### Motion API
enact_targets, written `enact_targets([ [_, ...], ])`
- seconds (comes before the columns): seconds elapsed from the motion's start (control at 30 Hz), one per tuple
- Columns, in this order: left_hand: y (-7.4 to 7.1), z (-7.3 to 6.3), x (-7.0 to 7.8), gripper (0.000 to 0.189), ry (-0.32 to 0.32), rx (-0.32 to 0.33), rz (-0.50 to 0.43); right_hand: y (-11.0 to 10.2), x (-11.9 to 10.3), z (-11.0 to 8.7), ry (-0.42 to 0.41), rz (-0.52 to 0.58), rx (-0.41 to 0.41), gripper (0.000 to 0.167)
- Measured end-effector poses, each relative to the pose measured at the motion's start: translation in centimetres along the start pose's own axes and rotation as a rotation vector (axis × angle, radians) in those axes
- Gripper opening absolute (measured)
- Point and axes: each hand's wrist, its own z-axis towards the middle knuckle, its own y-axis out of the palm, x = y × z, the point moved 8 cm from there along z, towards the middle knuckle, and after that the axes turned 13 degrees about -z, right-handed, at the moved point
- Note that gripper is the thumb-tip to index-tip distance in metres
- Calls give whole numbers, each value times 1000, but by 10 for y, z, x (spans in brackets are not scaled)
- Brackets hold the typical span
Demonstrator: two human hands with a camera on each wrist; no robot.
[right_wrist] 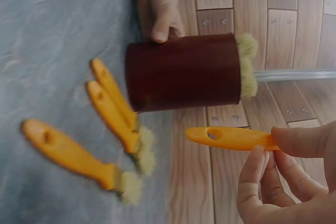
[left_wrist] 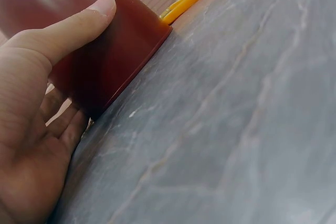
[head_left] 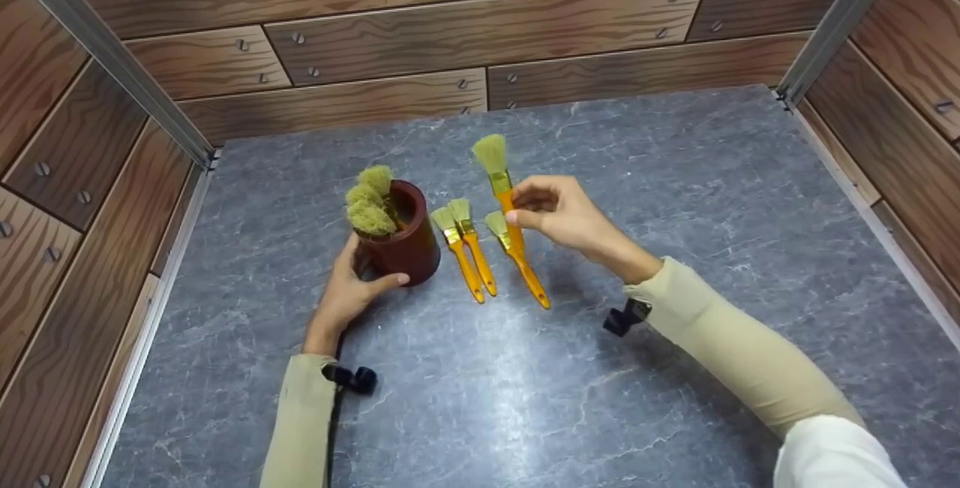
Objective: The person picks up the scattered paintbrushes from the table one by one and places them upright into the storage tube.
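Observation:
A dark red cylindrical cup stands upright on the tabletop, with several bristle heads of brushes sticking out over its left rim. My left hand grips the cup's lower side, thumb across the front. Raised above the table, a paintbrush with an orange handle is pinched between the thumb and fingers of my right hand, bristles up. In the right wrist view, the lower end of its handle hangs free. Two paintbrushes lie side by side right of the cup. Another paintbrush lies below the raised one.
The grey marbled tabletop is bounded by wood-patterned panels at the back and both sides. Metal corner posts stand at the rear corners. A small black wrist camera is strapped on each sleeve.

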Motion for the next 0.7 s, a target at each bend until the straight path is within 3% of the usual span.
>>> enact_targets([
  [0.7, -1, 0, -1, 102, 4, -4, 14, 33, -72, 31, -200, 6, 33, 18],
])
